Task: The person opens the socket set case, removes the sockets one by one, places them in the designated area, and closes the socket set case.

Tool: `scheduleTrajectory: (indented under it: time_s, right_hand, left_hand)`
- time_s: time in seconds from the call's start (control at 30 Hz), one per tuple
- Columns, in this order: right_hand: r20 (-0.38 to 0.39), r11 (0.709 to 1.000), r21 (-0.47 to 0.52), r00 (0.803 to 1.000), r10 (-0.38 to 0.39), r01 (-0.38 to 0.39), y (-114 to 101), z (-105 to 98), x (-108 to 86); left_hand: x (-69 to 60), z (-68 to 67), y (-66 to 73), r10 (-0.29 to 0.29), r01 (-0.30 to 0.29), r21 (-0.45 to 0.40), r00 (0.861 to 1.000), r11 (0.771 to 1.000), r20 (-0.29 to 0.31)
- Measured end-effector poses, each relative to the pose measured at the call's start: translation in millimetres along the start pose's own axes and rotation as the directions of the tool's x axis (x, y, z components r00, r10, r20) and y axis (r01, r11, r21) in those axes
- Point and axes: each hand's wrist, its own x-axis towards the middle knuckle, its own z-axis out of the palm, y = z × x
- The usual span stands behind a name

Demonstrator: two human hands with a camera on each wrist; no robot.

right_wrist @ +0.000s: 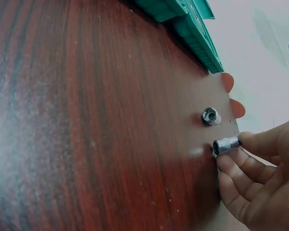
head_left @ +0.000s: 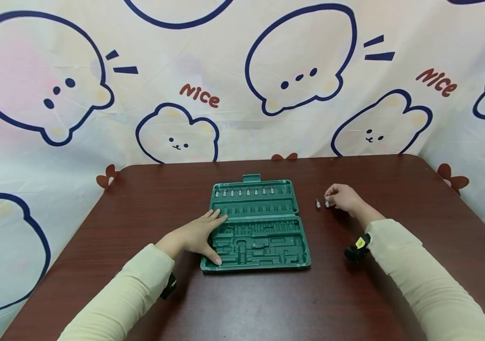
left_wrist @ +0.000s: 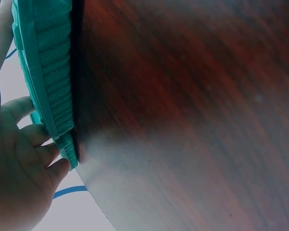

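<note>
A green plastic tool case (head_left: 263, 246) lies unfolded on the table, its moulded slots facing up. Several silver screwdriver bits or similar small pieces (head_left: 248, 192) stand in a row along its far half. My left hand (head_left: 195, 236) rests on the case's left edge with fingers spread; in the left wrist view, the fingers (left_wrist: 20, 107) touch its side. To the right of the case, my right hand (head_left: 346, 199) pinches a small silver socket (right_wrist: 226, 145) between thumb and fingers, low over the table. Beside it, a second silver socket (right_wrist: 212, 116) stands on the tabletop.
The dark red-brown table (head_left: 263, 308) has rounded far corners. Behind it hangs a pale cloth (head_left: 233, 128) printed with cartoon bears. A green latch tab (head_left: 251, 178) sticks out from the case's far edge.
</note>
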Motion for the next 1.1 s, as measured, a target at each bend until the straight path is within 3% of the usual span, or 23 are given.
scheduleTrajectory:
  time_s: [0.3,0.57,1.1]
  right_hand:
    - [0.009,0.996,-0.086,1.0,0.011,-0.01,-2.7,1.8,7.3]
    - [-0.039,0.98,-0.197,0.999,0.024,-0.031,0.2,6.4,14.4]
    - [-0.035,0.99,-0.132,0.998,0.049,-0.053,-0.5,2.5,8.9]
  left_hand:
    - [0.7,1.1,-0.6,0.0,0.0,-0.006,1.0,1.0,-0.005]
    - [-0.1,1.4,-0.6,0.006,-0.006,-0.013,1.0,1.0,-0.004]
    - [0.2,2.0,0.2,0.003,-0.003,-0.014,1.0,1.0,0.001]
